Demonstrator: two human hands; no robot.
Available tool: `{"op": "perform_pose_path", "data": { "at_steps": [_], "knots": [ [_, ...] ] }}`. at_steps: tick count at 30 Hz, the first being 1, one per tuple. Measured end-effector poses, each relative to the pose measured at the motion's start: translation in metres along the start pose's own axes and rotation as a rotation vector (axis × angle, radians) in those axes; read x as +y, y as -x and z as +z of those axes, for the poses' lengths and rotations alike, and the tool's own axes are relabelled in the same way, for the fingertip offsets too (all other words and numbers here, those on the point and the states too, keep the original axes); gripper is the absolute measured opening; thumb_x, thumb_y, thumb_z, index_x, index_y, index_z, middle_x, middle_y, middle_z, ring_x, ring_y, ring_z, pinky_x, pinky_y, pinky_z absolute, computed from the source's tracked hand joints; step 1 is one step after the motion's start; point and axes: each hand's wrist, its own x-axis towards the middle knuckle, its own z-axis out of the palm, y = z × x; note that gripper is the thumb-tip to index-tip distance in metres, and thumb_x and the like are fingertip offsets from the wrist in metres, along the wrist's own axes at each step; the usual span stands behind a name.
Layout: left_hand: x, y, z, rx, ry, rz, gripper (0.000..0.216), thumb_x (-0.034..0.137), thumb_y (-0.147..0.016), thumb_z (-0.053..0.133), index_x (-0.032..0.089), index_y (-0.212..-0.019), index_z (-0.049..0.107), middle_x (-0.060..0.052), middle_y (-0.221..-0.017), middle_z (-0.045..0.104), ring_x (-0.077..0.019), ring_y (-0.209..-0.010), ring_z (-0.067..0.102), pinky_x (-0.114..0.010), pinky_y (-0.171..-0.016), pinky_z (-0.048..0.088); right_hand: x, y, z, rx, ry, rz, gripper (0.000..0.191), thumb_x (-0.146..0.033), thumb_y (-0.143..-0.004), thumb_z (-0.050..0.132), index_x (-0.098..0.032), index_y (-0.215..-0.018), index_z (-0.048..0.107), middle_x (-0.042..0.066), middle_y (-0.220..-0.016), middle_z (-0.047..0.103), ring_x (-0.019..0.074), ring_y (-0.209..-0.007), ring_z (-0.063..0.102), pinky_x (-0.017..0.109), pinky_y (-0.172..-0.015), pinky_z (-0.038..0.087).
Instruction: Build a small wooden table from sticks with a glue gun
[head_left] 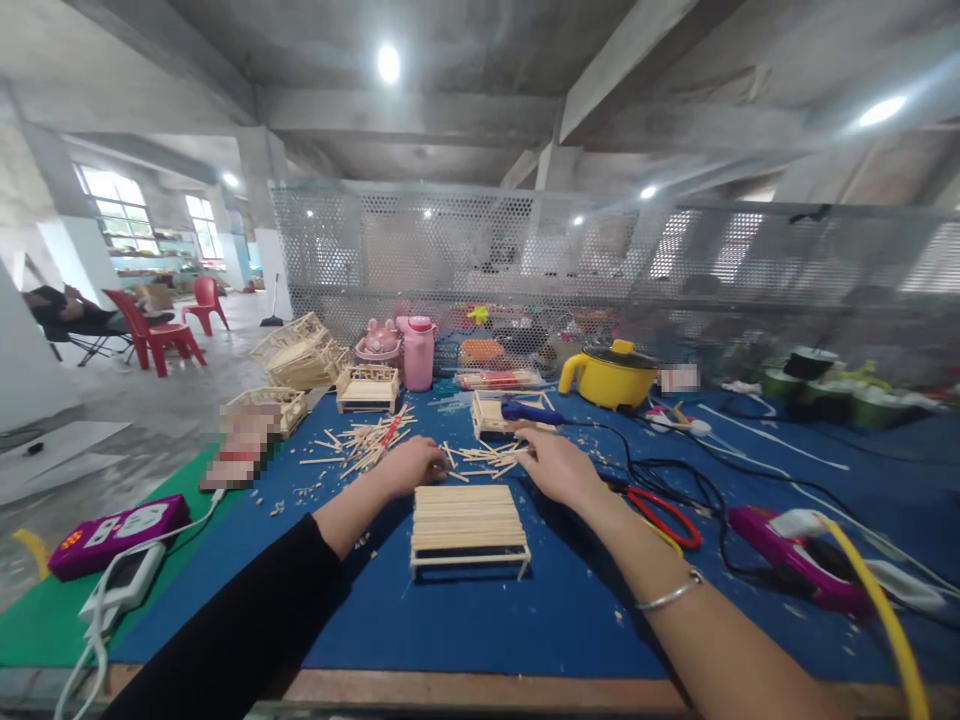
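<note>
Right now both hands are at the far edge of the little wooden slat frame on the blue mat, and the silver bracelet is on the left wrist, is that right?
Not quite: the head view shows the bracelet on the right wrist. The left hand and right hand are indeed at the far edge of the slat frame on the blue mat.

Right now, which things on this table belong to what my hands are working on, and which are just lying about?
In hand, likely: left hand, right hand, slatted stick panel, loose sticks between the hands, stick pile.
Lying about: yellow pot, pink flask, red-handled cutters, purple power strip.
</note>
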Motion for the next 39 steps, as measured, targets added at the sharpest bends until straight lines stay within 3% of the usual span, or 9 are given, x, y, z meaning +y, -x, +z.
{"op": "perform_pose_path", "data": {
  "at_steps": [3, 10, 13, 15, 19, 23, 29, 35, 39],
  "knots": [
    [-0.005, -0.007, 0.007, -0.012, 0.027, -0.026, 0.023, 0.034, -0.089, 0.056, 0.015, -0.098, 0.063, -0.006, -0.103, 0.066, -0.0178, -0.094, 0.062, -0.041, -0.085, 0.050, -0.003, 0.000, 0.010, 0.072, -0.063, 0.007, 0.036, -0.026, -0.088, 0.047, -0.019, -0.121, 0.060, 0.011, -0.122, 0.065, 0.0258, -0.108, 0.061, 0.036, -0.088, 0.045],
    [-0.035, 0.005, -0.013, 0.214, -0.006, -0.343, 0.033, 0.019, -0.092, 0.041, 0.022, -0.122, 0.056, -0.007, -0.116, 0.066, -0.0169, -0.105, 0.060, -0.028, -0.089, 0.044, 0.006, 0.009, 0.025, 0.071, -0.171, 0.008, 0.041, -0.010, -0.084, 0.041, -0.017, -0.120, 0.061, 0.010, -0.116, 0.067, 0.0215, -0.107, 0.062, 0.031, -0.092, 0.045],
    [-0.049, 0.016, -0.024, 0.218, -0.078, -0.512, 0.028, 0.026, -0.092, 0.044, 0.016, -0.109, 0.063, -0.013, -0.106, 0.069, -0.0228, -0.098, 0.063, -0.033, -0.081, 0.047, 0.011, 0.008, 0.026, 0.154, -0.178, 0.072, 0.064, -0.002, -0.073, 0.043, -0.015, -0.135, 0.047, 0.012, -0.128, 0.060, 0.0228, -0.112, 0.059, 0.033, -0.094, 0.044],
    [-0.054, 0.022, -0.026, 0.150, -0.111, -0.565, 0.027, 0.036, -0.090, 0.050, 0.014, -0.094, 0.066, -0.011, -0.091, 0.070, -0.0217, -0.086, 0.065, -0.034, -0.074, 0.050, 0.013, 0.008, 0.025, 0.197, -0.186, 0.095, 0.061, -0.007, -0.075, 0.046, -0.016, -0.136, 0.046, 0.012, -0.128, 0.059, 0.0238, -0.110, 0.059, 0.034, -0.091, 0.045],
    [-0.050, 0.024, -0.021, 0.044, -0.170, -0.578, 0.028, 0.041, -0.088, 0.054, 0.014, -0.092, 0.063, -0.004, -0.086, 0.066, -0.0152, -0.077, 0.064, -0.034, -0.072, 0.052, 0.012, 0.010, 0.024, 0.169, -0.258, 0.094, 0.044, -0.023, -0.083, 0.049, -0.017, -0.126, 0.055, 0.008, -0.099, 0.070, 0.0227, -0.088, 0.064, 0.032, -0.076, 0.047],
    [-0.039, 0.020, -0.015, 0.090, -0.235, -0.581, 0.030, 0.035, -0.089, 0.055, 0.016, -0.111, 0.058, -0.008, -0.110, 0.062, -0.0197, -0.095, 0.062, -0.040, -0.081, 0.052, 0.011, 0.011, 0.025, 0.132, -0.294, 0.074, 0.036, -0.026, -0.082, 0.050, -0.020, -0.115, 0.063, 0.002, -0.072, 0.069, 0.0195, -0.068, 0.062, 0.028, -0.065, 0.044],
    [-0.034, 0.015, -0.012, 0.091, -0.209, -0.576, 0.034, 0.034, -0.089, 0.056, 0.016, -0.118, 0.055, -0.009, -0.118, 0.058, -0.0208, -0.099, 0.060, -0.042, -0.083, 0.052, 0.010, 0.009, 0.026, 0.099, -0.295, 0.015, 0.032, -0.029, -0.082, 0.051, -0.021, -0.109, 0.066, 0.002, -0.074, 0.070, 0.0185, -0.067, 0.061, 0.028, -0.065, 0.043],
    [-0.033, 0.020, -0.021, 0.297, -0.226, -0.552, 0.026, 0.029, -0.092, 0.050, 0.015, -0.113, 0.057, -0.008, -0.105, 0.064, -0.0200, -0.094, 0.062, -0.038, -0.081, 0.051, 0.014, 0.008, 0.029, 0.141, -0.312, 0.056, 0.037, -0.034, -0.084, 0.049, -0.019, -0.114, 0.063, 0.003, -0.077, 0.069, 0.0188, -0.067, 0.061, 0.030, -0.067, 0.045],
    [-0.020, 0.023, -0.029, 0.448, -0.230, -0.438, 0.033, 0.014, -0.093, 0.034, 0.019, -0.121, 0.052, -0.010, -0.097, 0.068, -0.0227, -0.095, 0.063, -0.033, -0.080, 0.044, 0.004, 0.010, 0.024, 0.371, -0.335, 0.020, 0.056, -0.040, -0.082, 0.053, -0.016, -0.133, 0.047, 0.012, -0.115, 0.062, 0.0237, -0.093, 0.061, 0.038, -0.084, 0.046]
  ]
}}
